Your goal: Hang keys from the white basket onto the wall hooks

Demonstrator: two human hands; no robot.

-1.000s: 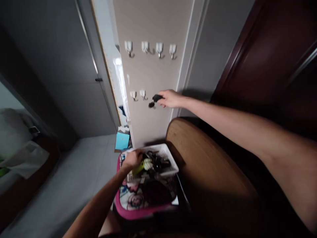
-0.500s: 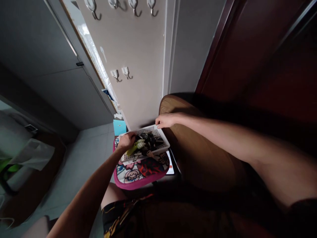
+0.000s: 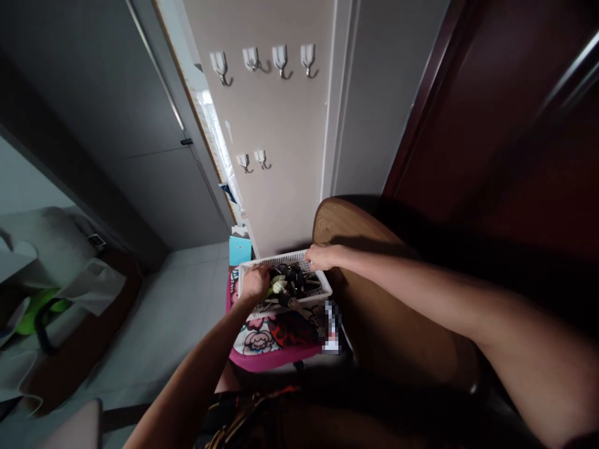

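A white plastic basket (image 3: 281, 259) full of dark keys and small odds and ends rests on a pink flowered stool cushion (image 3: 276, 349). My left hand (image 3: 255, 284) is curled over the basket's left edge, next to a yellow-green item (image 3: 277, 287). My right hand (image 3: 321, 256) is at the basket's far right rim, fingers bent down into it; what they hold, if anything, is hidden. On the beige panel above hang several white hooks (image 3: 262, 60) and two lower hooks (image 3: 253, 161), all bare.
A round wooden tabletop (image 3: 374, 280) lies to the right of the basket, under my right arm. A dark red door (image 3: 491, 125) stands at the right. A blue box (image 3: 239, 251) sits on the floor behind the stool. Bags and clutter (image 3: 56, 293) lie at the left.
My right hand came down from the wall hooks, where it held a dark key fob, to the basket's rim. The left hand stayed on the basket.
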